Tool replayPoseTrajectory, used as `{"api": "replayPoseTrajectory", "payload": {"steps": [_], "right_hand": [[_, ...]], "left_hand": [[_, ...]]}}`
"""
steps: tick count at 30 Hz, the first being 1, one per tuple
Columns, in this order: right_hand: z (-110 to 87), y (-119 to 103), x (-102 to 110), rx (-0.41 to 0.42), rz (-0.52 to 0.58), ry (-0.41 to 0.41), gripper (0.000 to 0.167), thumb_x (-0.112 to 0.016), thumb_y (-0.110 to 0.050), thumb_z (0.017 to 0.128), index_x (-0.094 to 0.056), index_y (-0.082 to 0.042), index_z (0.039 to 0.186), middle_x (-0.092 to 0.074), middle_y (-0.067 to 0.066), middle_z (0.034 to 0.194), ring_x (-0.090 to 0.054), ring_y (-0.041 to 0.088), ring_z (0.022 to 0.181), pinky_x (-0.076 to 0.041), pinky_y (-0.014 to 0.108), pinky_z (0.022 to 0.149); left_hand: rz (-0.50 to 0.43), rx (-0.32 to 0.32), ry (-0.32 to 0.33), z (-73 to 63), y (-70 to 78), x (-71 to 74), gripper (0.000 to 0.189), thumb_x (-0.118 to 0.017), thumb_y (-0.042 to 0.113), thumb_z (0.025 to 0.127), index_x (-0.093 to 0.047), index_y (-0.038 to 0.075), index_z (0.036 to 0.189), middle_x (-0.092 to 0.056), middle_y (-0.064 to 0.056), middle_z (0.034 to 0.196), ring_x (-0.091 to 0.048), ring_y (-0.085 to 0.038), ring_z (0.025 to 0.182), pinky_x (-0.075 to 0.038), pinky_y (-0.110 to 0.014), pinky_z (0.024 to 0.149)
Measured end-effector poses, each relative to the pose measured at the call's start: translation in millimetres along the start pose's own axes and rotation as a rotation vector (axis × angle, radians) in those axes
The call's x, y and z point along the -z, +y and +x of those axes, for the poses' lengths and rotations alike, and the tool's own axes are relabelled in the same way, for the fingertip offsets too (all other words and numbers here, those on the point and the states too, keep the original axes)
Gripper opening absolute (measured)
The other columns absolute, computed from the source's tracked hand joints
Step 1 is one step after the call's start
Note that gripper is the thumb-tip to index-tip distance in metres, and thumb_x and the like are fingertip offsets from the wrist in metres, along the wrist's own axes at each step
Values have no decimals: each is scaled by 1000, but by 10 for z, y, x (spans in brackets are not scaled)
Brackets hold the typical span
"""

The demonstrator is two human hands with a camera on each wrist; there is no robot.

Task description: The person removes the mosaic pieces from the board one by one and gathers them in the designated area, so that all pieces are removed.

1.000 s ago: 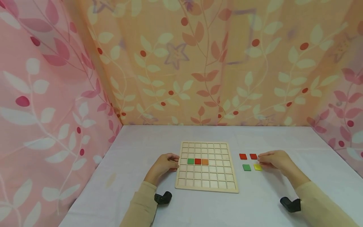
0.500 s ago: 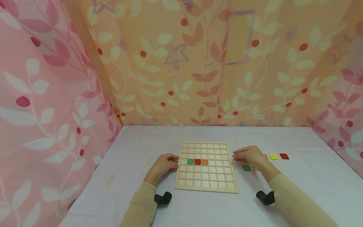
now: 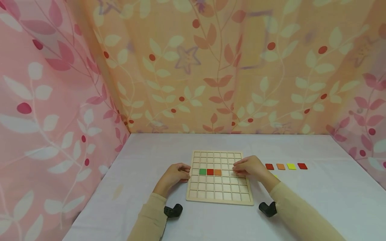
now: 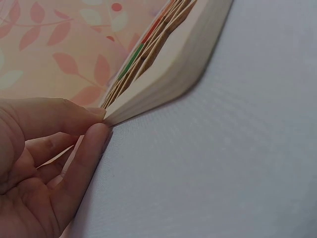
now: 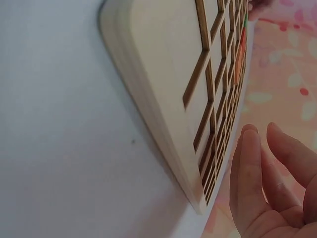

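Observation:
My left hand (image 3: pixel 174 173) holds the left edge of a pale wooden grid board (image 3: pixel 219 201), fingertips pinching its rim (image 4: pixel 148 101) in the left wrist view. A green tile (image 3: pixel 202 171), a red tile (image 3: pixel 210 172) and an orange tile (image 3: pixel 217 172) sit side by side in one row of the grid. My right hand (image 3: pixel 251 167) is over the board's right side, fingers pointing left. In the right wrist view, the right fingertips (image 5: pixel 250 131) stand slightly apart beyond the board's edge, with nothing visible between them.
Right of the board lie a red tile (image 3: pixel 269 166), an orange tile (image 3: pixel 280 166), a yellow tile (image 3: pixel 291 166) and another red tile (image 3: pixel 302 166). My right forearm partly covers another yellow tile (image 3: pixel 275 176). A patterned curtain (image 3: pixel 211 67) stands behind the white table (image 3: pixel 150 147).
My right hand has moved left from the loose tiles to over the board's right side, uncovering the upper row's right tiles and covering the green one. The left hand and board stay put.

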State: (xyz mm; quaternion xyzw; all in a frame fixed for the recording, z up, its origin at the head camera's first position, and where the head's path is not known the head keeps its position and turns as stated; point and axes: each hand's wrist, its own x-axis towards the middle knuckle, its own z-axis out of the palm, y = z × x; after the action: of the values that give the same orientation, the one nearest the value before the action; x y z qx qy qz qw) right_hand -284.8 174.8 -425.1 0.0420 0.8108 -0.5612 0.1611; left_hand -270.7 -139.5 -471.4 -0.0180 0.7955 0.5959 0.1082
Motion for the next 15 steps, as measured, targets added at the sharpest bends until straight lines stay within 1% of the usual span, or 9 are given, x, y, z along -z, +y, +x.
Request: {"api": "replayPoseTrajectory", "payload": {"steps": [2, 4, 10, 15], "right_hand": [[28, 3, -35, 9, 1, -8, 32, -72, -4, 88, -67, 14, 113, -75, 7, 83, -70, 11, 69, -61, 27, 69], [51, 2, -75, -1, 4, -4, 31, -73, -5, 87, -67, 13, 112, -75, 5, 81, -70, 11, 68, -61, 26, 68], [82, -29, -179, -14, 40, -26, 31, -72, -2, 87, -67, 13, 114, -74, 4, 81, -70, 11, 69, -62, 28, 69], [95, -72, -256, -17, 7, -42, 29, -73, -4, 87, -69, 10, 112, -75, 6, 83, -71, 12, 70, -62, 28, 69]], "left_hand": [[2, 0, -1, -2, -2, 1, 38, -72, -8, 80, -65, -5, 117, -66, -15, 106, -63, -14, 82, -59, -27, 69], [2, 2, -1, -7, 0, 1, 38, -72, -8, 80, -65, -5, 117, -66, -15, 106, -64, -14, 82, -59, -27, 70], [8, 1, 2, -19, 12, -2, 38, -72, -7, 81, -65, -4, 118, -67, -16, 108, -64, -14, 82, -60, -28, 70], [4, -1, 7, -12, 5, -5, 38, -72, -8, 80, -65, -4, 117, -66, -16, 107, -63, -13, 81, -59, -27, 69]]}}
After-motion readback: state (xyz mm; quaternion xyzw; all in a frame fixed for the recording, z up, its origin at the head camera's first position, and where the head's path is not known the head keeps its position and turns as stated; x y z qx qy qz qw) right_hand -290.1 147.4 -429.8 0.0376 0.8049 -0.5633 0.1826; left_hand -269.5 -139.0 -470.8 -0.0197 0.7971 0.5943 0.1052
